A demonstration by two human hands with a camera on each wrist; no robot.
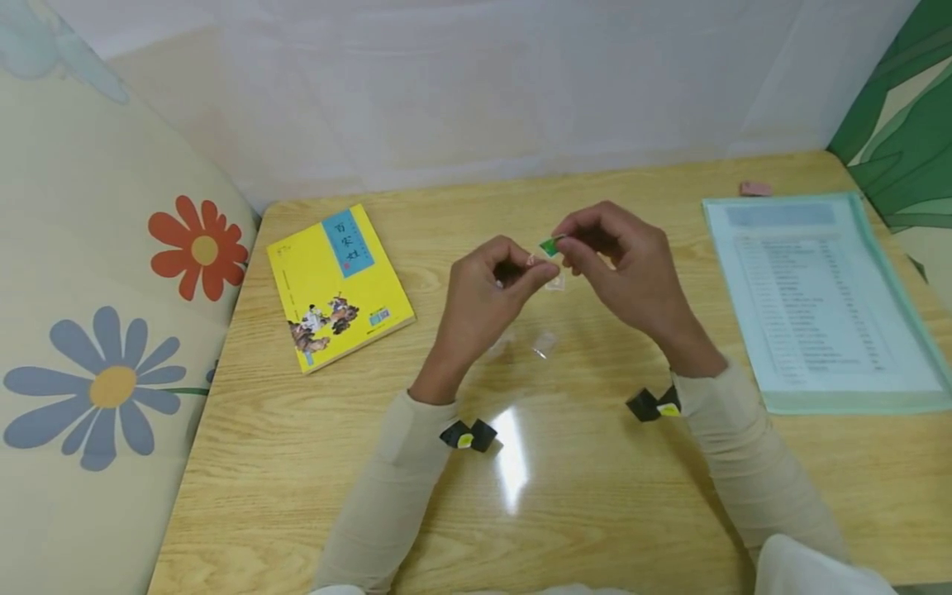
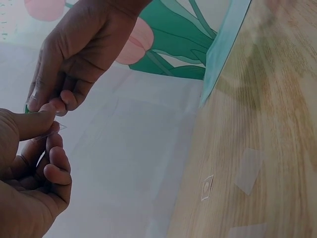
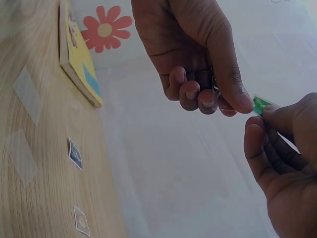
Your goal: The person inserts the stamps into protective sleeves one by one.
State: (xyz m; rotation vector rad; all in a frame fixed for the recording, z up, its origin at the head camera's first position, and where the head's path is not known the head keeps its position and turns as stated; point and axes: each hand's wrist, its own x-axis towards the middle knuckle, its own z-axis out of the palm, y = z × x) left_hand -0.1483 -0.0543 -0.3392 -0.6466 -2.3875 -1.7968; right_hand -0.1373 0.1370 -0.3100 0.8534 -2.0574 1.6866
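Note:
Over the middle of the table, both hands meet with their fingertips close together. My left hand (image 1: 483, 289) pinches a small clear plastic piece (image 3: 216, 101) between thumb and forefinger; its thin edge also shows in the left wrist view. A small green piece (image 1: 550, 246), with a pale edge in the right wrist view, is pinched by the thumb and forefinger of my right hand (image 1: 621, 264). The green piece sits right beside the left fingertips, partly covered by the right thumb. Below them on the table lie a small light-bordered square (image 1: 555, 282) and a clear plastic piece (image 1: 545, 344).
A yellow book (image 1: 342, 289) lies at the left, and a teal-edged folder with a printed sheet (image 1: 825, 306) at the right. Behind the folder is a small pink block (image 1: 755, 189). Another small dark picture square (image 3: 75, 153) and translucent strips (image 3: 28, 95) lie on the tabletop.

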